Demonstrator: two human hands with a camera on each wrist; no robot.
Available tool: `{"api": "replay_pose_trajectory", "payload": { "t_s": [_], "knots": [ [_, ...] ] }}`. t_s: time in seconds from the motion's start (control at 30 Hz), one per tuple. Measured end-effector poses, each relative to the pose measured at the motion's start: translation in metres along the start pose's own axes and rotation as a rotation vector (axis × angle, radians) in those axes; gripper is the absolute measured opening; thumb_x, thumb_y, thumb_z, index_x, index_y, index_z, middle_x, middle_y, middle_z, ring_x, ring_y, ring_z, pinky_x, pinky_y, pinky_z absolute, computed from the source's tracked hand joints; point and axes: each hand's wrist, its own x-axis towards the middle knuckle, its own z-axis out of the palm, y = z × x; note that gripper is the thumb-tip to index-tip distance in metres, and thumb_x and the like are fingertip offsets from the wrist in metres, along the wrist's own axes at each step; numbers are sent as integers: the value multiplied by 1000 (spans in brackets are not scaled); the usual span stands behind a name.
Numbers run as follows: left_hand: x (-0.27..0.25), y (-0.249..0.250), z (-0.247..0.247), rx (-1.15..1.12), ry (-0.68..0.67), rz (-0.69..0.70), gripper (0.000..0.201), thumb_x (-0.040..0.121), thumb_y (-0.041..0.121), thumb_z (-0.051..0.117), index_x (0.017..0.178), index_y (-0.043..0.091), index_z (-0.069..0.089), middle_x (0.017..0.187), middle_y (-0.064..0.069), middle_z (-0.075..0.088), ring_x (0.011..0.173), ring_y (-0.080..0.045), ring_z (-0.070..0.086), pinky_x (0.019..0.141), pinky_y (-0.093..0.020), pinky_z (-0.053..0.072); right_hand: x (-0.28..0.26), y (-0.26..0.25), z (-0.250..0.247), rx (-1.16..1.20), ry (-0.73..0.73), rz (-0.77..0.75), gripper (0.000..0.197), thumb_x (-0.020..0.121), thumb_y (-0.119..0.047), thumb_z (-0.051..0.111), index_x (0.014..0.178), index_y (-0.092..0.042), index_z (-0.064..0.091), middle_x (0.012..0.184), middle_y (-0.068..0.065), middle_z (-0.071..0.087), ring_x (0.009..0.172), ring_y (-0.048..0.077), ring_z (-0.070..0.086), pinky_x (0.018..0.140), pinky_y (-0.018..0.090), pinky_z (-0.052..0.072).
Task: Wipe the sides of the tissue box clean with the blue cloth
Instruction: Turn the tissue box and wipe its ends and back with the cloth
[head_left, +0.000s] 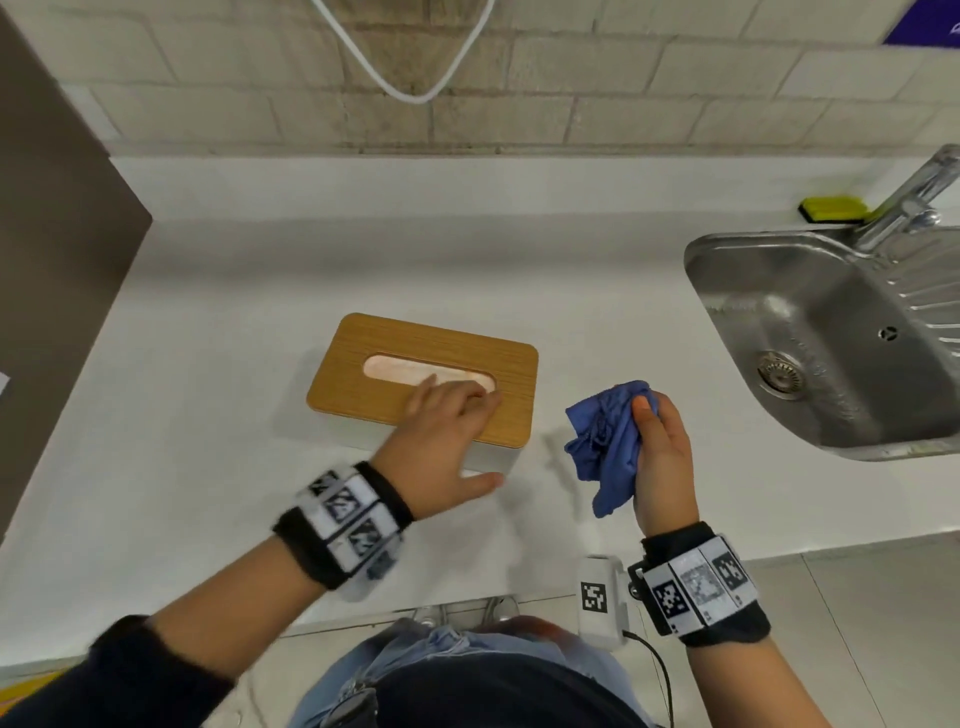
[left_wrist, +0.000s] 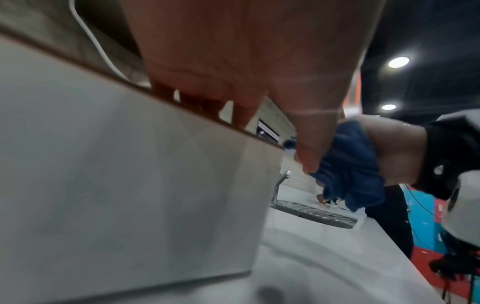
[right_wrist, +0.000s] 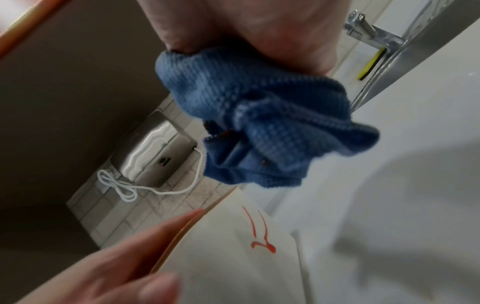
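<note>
The right hand grips a bunched blue cloth above the white tissue box. Red streaks mark the box's side, where the left hand's fingers rest.

1 tissue box, 1 cloth, 2 hands

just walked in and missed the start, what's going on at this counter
A person is cleaning a white tissue box with a wooden lid on a white counter beside a steel sink. Their left hand rests flat on the lid, steadying the box. Their right hand grips a bunched blue cloth just right of the box, not touching it. The right wrist view shows a red smear on a white side.
</note>
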Motion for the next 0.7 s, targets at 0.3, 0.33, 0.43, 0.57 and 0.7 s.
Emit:
{"api": "replay_pose_trajectory", "payload": {
  "t_s": [0.3,0.33,0.43,0.57,0.7],
  "knots": [
    [23,12,2,-67,277,-81,72,74,62,39,134,23,44,105,-11,52,99,-28,46,84,-32,36,-6,-23,-3,-60,-200,153,57,80,-27,66,125,-14,32,110,13,59,86,13,66,71,30,55],
    [21,5,-9,-142,318,-78,70,74,60,38,133,24,45,106,-11,52,101,-27,45,84,-30,31,-8,-27,-2,-111,-223,81,53,84,-18,66,125,-13,33,111,10,56,83,5,66,67,23,55],
    [12,-25,-43,-384,461,-73,59,77,52,40,132,30,44,105,-8,51,100,-16,42,86,-24,29,-16,-51,9,-391,-243,-301,50,82,-29,67,124,-20,41,124,0,41,96,-2,57,82,19,51],
    [-4,-65,-68,-742,562,-59,41,82,40,39,120,52,50,104,7,56,104,2,49,96,-12,32,-14,-88,50,-886,-303,-910,52,87,-30,57,134,-17,39,129,8,47,96,24,57,75,33,52],
    [-19,-85,-82,-1025,566,-133,34,82,34,42,107,37,65,108,13,67,112,-10,56,101,-28,39,-7,-98,111,-850,-329,-1311,39,87,-19,58,122,-18,42,118,5,64,96,29,49,82,43,39]
  ]
}}
